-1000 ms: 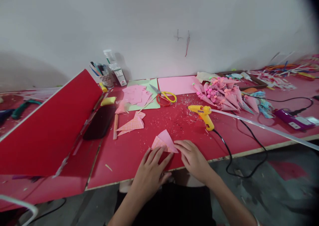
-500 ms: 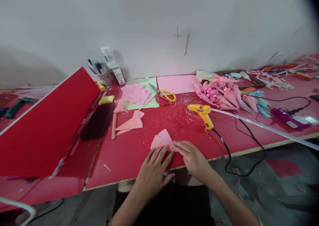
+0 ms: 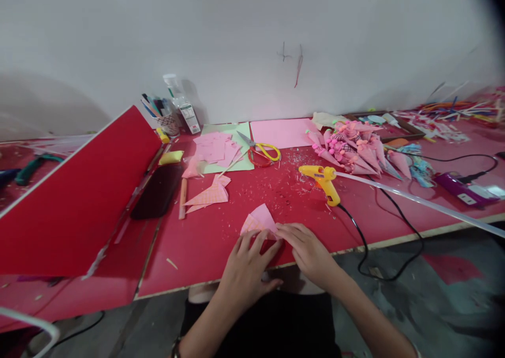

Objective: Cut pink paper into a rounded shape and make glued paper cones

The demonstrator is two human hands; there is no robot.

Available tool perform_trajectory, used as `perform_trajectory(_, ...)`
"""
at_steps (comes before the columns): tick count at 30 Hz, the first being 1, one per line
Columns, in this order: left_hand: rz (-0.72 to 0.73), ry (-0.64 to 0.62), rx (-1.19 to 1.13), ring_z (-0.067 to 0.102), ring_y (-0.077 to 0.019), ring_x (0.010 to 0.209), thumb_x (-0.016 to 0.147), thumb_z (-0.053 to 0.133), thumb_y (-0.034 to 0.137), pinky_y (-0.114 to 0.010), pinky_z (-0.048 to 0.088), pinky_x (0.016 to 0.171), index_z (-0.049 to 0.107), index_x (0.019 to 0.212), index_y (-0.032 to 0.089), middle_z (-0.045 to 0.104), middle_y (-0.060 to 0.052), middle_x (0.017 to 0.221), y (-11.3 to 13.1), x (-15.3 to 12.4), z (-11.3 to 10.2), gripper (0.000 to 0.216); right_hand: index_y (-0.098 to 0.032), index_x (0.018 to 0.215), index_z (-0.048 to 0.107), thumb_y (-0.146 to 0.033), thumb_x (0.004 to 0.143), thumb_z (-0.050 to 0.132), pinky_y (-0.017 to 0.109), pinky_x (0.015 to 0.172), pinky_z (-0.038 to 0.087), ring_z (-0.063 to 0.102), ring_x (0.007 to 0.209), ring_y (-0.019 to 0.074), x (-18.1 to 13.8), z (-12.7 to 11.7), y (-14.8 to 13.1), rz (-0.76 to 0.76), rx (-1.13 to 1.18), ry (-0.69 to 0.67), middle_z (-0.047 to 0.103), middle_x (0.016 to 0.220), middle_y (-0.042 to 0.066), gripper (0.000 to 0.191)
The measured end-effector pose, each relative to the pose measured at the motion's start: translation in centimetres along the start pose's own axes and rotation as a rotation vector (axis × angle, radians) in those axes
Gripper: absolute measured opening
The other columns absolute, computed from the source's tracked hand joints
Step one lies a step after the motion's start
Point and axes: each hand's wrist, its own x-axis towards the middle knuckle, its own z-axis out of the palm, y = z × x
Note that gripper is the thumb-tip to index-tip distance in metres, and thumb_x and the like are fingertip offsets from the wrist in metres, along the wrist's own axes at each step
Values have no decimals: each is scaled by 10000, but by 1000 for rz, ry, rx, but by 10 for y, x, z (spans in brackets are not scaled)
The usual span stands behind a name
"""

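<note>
A folded pink paper triangle [image 3: 261, 219] lies on the red table [image 3: 209, 242] near its front edge. My left hand [image 3: 245, 266] lies flat with its fingers spread, the fingertips pressing on the paper's lower edge. My right hand [image 3: 306, 250] rests beside it, fingers stretched out toward the paper's right corner and touching it. Neither hand holds anything else.
A yellow glue gun [image 3: 324, 181] with a long clear glue stick and black cord lies to the right. Scissors [image 3: 263, 153], pink paper squares [image 3: 215, 148], a pile of pink paper cones [image 3: 355, 147], a pen cup [image 3: 168, 121] and a raised red board [image 3: 74, 200] surround the spot.
Both hands have shifted slightly up over the paper's lower edge, covering more of it. The paper stays in place.
</note>
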Motion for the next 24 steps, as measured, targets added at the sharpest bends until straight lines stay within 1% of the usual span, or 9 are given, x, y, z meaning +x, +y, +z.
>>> perform_trajectory(3, -4, 2, -8, 329, -285, 1146, 623, 654, 518, -448, 333, 959, 342, 1289, 331, 389, -43, 1290, -1, 0, 0, 759, -123, 1158, 529, -10, 747, 314, 401, 930, 400, 450, 1091, 201, -1, -1, 0, -13, 0, -3, 558, 1180, 94, 478)
perform_trajectory(7, 15, 30, 12, 334, -296, 1143, 610, 663, 516, -460, 350, 933, 334, 1297, 314, 396, -71, 1264, -3, -2, 1, 789, -191, 1161, 542, -4, 732, 347, 398, 953, 381, 429, 1120, 193, -1, -4, 0, -10, -8, -40, 531, 1220, 59, 507)
perform_trajectory(12, 72, 18, 23, 367, -287, 1129, 670, 575, 562, -459, 339, 936, 346, 1301, 289, 417, -92, 1237, -7, -3, -4, 725, -200, 1145, 553, -12, 724, 362, 418, 953, 383, 435, 1117, 198, -1, -5, -1, 12, 24, -22, 532, 1219, 49, 499)
perform_trajectory(18, 87, 9, 36, 360, -262, 1155, 722, 483, 598, -473, 265, 991, 270, 1338, 312, 419, -68, 1252, -18, -10, -8, 712, -183, 1122, 570, -41, 755, 390, 408, 942, 391, 437, 1111, 200, -1, -4, 0, -9, 14, -28, 530, 1221, 58, 433)
perform_trajectory(21, 71, 21, 50, 348, -258, 1166, 745, 482, 559, -480, 232, 1010, 282, 1332, 318, 414, -56, 1260, -24, -14, -8, 665, -197, 1135, 564, -49, 758, 405, 401, 942, 392, 427, 1125, 198, -2, -4, 1, -26, 4, -32, 516, 1238, 54, 435)
perform_trajectory(24, 51, 35, 63, 357, -250, 1158, 763, 508, 461, -466, 247, 1004, 301, 1321, 335, 421, -45, 1249, -26, -16, -9, 608, -213, 1146, 557, -52, 753, 419, 407, 932, 399, 427, 1131, 200, -2, -5, 2, -46, -5, -40, 509, 1246, 59, 446)
